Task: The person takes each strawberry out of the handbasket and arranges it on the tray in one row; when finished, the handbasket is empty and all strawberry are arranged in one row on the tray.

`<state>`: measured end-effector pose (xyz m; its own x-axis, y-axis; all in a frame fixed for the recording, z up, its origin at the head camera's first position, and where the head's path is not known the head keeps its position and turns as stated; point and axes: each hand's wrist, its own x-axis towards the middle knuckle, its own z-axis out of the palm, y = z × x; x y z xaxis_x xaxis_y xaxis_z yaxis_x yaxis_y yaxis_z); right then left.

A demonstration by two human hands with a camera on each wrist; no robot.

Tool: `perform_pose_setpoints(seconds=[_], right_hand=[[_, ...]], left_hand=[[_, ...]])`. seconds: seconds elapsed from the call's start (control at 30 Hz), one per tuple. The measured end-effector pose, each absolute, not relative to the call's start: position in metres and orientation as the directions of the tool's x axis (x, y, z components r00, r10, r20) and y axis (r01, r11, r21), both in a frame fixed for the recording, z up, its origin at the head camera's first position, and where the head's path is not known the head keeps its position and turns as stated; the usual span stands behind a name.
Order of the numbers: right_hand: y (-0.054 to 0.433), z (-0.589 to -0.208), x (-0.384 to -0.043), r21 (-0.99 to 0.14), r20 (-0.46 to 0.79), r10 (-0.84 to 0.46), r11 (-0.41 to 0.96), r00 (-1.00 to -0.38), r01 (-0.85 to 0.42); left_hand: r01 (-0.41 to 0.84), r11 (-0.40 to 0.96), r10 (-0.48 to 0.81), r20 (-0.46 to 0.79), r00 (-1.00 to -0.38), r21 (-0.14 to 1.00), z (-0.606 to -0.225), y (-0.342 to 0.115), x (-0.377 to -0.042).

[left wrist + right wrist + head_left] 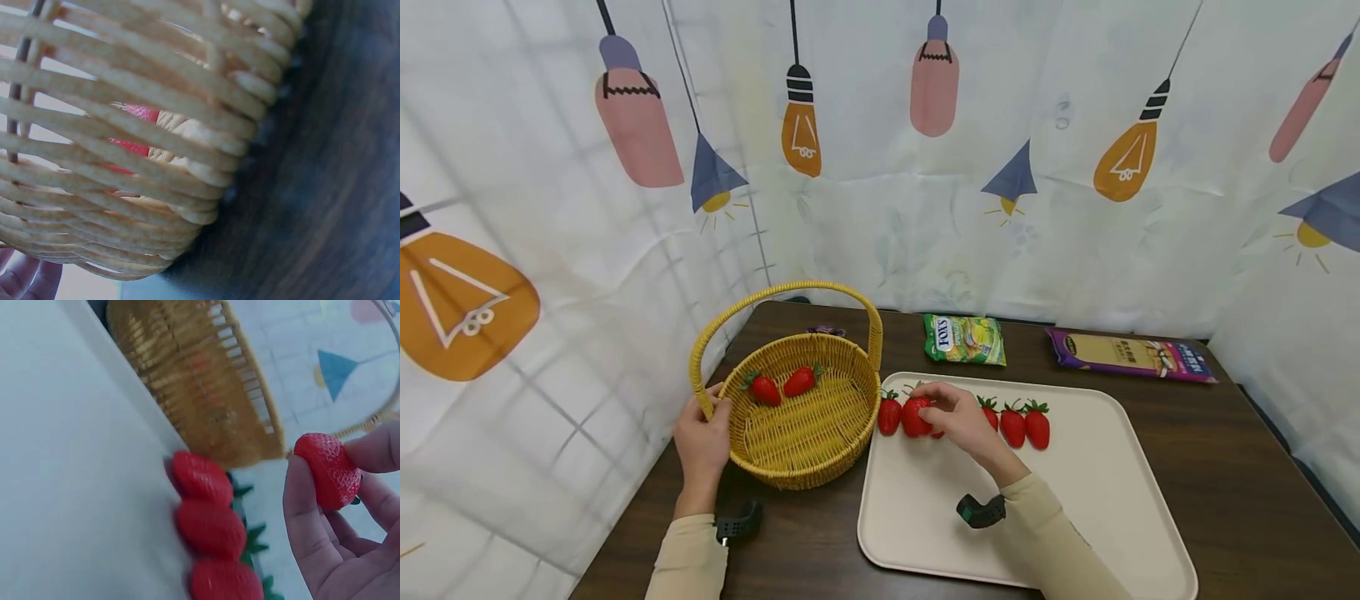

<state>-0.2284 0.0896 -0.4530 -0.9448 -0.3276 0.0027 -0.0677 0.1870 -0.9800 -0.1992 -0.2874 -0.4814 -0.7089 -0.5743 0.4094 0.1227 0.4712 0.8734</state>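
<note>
My right hand (961, 423) pinches a red strawberry (328, 470) between thumb and fingers, over the left end of a row of strawberries. That row lies along the back of a cream tray (1097, 492); my hand hides part of it. On the left, my left hand (703, 437) grips the yellow woven basket (797, 475) where its handle meets the rim. Inside the basket, two strawberries (801, 382) with green leaves lie toward the back left. Fingertips of the left hand (28, 278) show at the basket's edge in the left wrist view.
Behind the tray lie a green candy bag (964, 339) and a long purple packet (1131, 356). A small purple wrapper (826, 330) sits behind the basket. The dark wooden table (1247, 467) is bordered by a white patterned curtain (880, 233) at the back and sides.
</note>
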Motion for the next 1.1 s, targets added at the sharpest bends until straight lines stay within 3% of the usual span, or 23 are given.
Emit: perform_pose_setpoints(seconds=[0.47, 1.1], right_hand=[[0.147, -0.44, -0.232, -0.987, -0.053, -0.287, 0.16, -0.956, 0.007], [0.239, -0.439, -0.243, -0.971, -0.02, -0.161, 0.239, -0.987, -0.02]], left_hand=[[0.133, 0.484, -0.563, 0.424, -0.71, 0.865, -0.481, -0.286, -0.199], [0.128, 0.467, -0.564, 0.406, -0.719, 0.875, -0.481, -0.285, -0.197]])
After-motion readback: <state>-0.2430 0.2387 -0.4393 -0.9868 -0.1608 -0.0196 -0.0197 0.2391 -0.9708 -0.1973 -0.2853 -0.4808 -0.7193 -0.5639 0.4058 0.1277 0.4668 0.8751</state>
